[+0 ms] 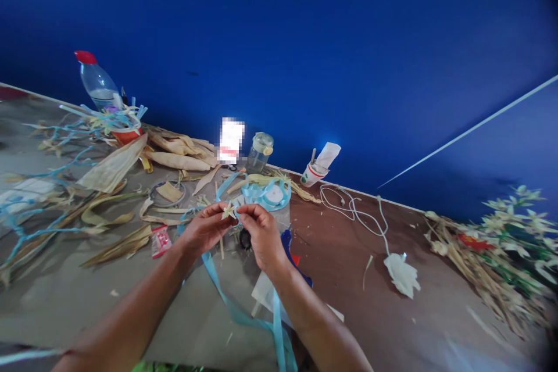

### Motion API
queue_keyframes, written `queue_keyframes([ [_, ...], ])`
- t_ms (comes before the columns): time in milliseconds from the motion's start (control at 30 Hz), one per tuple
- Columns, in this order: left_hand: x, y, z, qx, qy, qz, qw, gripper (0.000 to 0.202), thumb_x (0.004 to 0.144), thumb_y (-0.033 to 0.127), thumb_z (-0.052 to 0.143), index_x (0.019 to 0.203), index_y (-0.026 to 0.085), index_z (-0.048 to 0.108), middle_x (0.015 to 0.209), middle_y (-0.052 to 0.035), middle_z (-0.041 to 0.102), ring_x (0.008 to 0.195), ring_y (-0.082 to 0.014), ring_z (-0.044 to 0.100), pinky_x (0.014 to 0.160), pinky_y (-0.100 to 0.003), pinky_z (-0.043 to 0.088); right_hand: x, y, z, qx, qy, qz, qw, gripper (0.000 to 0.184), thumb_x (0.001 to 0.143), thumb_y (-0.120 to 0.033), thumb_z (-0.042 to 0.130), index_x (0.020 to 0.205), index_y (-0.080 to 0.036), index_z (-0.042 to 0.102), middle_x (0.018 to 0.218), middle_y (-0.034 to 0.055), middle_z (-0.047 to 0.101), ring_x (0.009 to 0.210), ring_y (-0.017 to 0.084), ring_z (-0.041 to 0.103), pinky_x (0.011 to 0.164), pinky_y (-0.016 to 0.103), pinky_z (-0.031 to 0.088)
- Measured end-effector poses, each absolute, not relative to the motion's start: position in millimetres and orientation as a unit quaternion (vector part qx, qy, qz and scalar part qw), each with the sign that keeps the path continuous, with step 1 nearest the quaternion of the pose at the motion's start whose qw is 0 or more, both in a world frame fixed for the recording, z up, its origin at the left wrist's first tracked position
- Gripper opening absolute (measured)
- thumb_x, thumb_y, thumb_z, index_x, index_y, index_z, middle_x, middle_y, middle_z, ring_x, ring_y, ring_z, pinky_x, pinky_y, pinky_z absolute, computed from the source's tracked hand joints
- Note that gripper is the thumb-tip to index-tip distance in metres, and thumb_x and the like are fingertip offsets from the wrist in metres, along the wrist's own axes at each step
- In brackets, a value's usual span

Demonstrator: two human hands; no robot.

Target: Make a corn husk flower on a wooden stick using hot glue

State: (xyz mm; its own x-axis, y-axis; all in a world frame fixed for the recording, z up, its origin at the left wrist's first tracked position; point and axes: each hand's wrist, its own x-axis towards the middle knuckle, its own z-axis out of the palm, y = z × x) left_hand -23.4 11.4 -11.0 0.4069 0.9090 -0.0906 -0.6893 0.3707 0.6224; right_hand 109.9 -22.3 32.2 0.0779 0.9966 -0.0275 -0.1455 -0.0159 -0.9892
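Note:
Near the middle of the view, my left hand (207,225) pinches a small pale star-shaped flower (228,211), which looks made of corn husk. My right hand (263,235) meets it from the other side, thumb and forefinger pressed together just beside the flower. A bit of light blue shows between the hands; what the right fingertips grip is too small to make out. Beneath both hands, a light blue ribbon (222,293) runs down toward the table's front edge. Behind them lies a loose roll of the same ribbon (283,193). Black scissor-like handles (245,238) are partly hidden by my right hand.
Dried corn husks (178,160) and blue-wrapped stems (52,232) cover the left. At the back stand a red-capped bottle (98,78), a lidded jar (260,151) and a paper cup (313,174). A white cable (360,215) lies right of centre; finished-looking flowers (518,232) lie far right.

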Motion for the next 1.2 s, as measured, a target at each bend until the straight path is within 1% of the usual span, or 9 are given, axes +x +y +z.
queue_keyframes([
  [133, -21, 12, -12, 0.255, 0.197, 0.506, 0.8, 0.015, 0.062, 0.012, 0.076, 0.073, 0.013, 0.067, 0.072, -0.0019, 0.068, 0.067, -0.0111, 0.063, 0.068, -0.02, 0.049, 104, -23, 20, -0.481, -0.469, 0.488, 0.557, 0.012, 0.07, -0.021, 0.058, 0.081, -0.019, 0.062, 0.077, -0.0001, 0.062, 0.072, 0.013, 0.056, 0.071, 0.026, 0.044],
  [267, -21, 11, -14, 0.245, 0.191, 0.498, 0.809, 0.019, 0.062, 0.011, 0.076, 0.077, 0.014, 0.065, 0.072, -0.0022, 0.068, 0.067, -0.0115, 0.063, 0.067, -0.02, 0.049, 101, -26, 19, -0.497, -0.516, 0.417, 0.559, 0.012, 0.073, -0.019, 0.057, 0.083, -0.018, 0.063, 0.079, 0.001, 0.059, 0.072, 0.013, 0.055, 0.069, 0.025, 0.045],
  [367, -20, 11, -17, 0.22, 0.204, 0.502, 0.812, 0.019, 0.062, 0.01, 0.075, 0.077, 0.014, 0.065, 0.071, -0.0017, 0.068, 0.065, -0.0116, 0.064, 0.065, -0.021, 0.05, 101, -28, 23, -0.492, -0.551, 0.382, 0.556, 0.012, 0.075, -0.017, 0.054, 0.083, -0.018, 0.064, 0.081, 0.0022, 0.059, 0.076, 0.015, 0.056, 0.071, 0.026, 0.046],
  [433, -19, 11, -18, 0.208, 0.213, 0.502, 0.812, 0.018, 0.064, 0.01, 0.074, 0.078, 0.014, 0.065, 0.071, -0.0021, 0.068, 0.064, -0.012, 0.064, 0.063, -0.021, 0.05, 101, -30, 24, -0.491, -0.566, 0.362, 0.555, 0.015, 0.075, -0.015, 0.053, 0.085, -0.018, 0.064, 0.084, 0.003, 0.059, 0.078, 0.015, 0.056, 0.072, 0.026, 0.047],
  [567, -17, 10, -18, 0.2, 0.222, 0.501, 0.812, 0.016, 0.065, 0.008, 0.072, 0.079, 0.012, 0.064, 0.071, -0.0028, 0.069, 0.066, -0.0136, 0.065, 0.065, -0.022, 0.052, 100, -32, 22, -0.501, -0.581, 0.325, 0.554, 0.022, 0.077, -0.013, 0.05, 0.093, -0.018, 0.065, 0.09, 0.0055, 0.06, 0.082, 0.017, 0.056, 0.071, 0.027, 0.047],
  [800, -14, 9, -14, 0.189, 0.228, 0.502, 0.813, 0.018, 0.06, 0.007, 0.076, 0.074, 0.012, 0.065, 0.068, -0.003, 0.07, 0.059, -0.0124, 0.065, 0.059, -0.02, 0.052, 98, -36, 18, -0.502, -0.633, 0.272, 0.522, 0.027, 0.08, -0.013, 0.046, 0.099, -0.018, 0.065, 0.093, 0.0086, 0.059, 0.088, 0.019, 0.056, 0.078, 0.031, 0.048],
  [933, -13, 9, -14, 0.188, 0.222, 0.504, 0.813, 0.015, 0.062, 0.006, 0.073, 0.073, 0.013, 0.065, 0.067, -0.0018, 0.07, 0.059, -0.011, 0.064, 0.059, -0.018, 0.051, 98, -39, 17, -0.503, -0.65, 0.249, 0.513, 0.03, 0.082, -0.013, 0.044, 0.106, -0.019, 0.062, 0.097, 0.0095, 0.059, 0.092, 0.02, 0.056, 0.082, 0.033, 0.048],
  [1100, -13, 9, -18, 0.204, 0.231, 0.495, 0.813, 0.014, 0.064, 0.008, 0.072, 0.074, 0.013, 0.064, 0.068, -0.0016, 0.068, 0.059, -0.011, 0.064, 0.059, -0.018, 0.051, 99, -39, 15, -0.497, -0.664, 0.222, 0.514, 0.032, 0.083, -0.013, 0.043, 0.107, -0.02, 0.063, 0.096, 0.0095, 0.059, 0.09, 0.02, 0.056, 0.083, 0.035, 0.047],
  [1200, -13, 9, -19, 0.207, 0.23, 0.49, 0.815, 0.015, 0.064, 0.009, 0.073, 0.075, 0.013, 0.064, 0.068, -0.0016, 0.068, 0.059, -0.011, 0.064, 0.059, -0.018, 0.051, 101, -38, 15, -0.496, -0.664, 0.225, 0.512, 0.033, 0.083, -0.013, 0.043, 0.107, -0.02, 0.064, 0.096, 0.0096, 0.06, 0.09, 0.02, 0.056, 0.083, 0.035, 0.047],
])
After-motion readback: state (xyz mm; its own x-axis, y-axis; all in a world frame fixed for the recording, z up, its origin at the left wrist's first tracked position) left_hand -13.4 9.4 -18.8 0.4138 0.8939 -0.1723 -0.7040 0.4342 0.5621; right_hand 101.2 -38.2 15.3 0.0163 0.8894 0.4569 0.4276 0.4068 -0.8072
